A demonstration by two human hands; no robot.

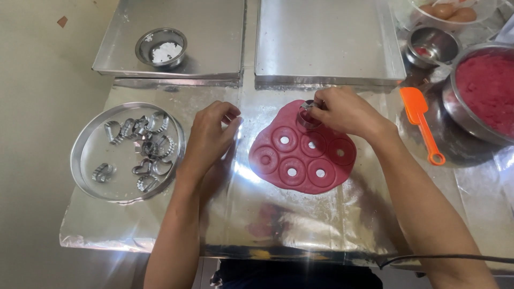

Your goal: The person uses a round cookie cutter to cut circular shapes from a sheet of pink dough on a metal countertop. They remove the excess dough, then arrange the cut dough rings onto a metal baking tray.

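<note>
right hand (342, 111) grips round cutter (309, 113) on red dough (302, 152); left hand (210, 134) loosely curled, empty.

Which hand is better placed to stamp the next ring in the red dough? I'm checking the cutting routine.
Probably the right hand: it already holds the round metal cutter on the red dough sheet, at its uncut top edge. The left hand rests empty on the foil-covered table, beside the dough.
</note>
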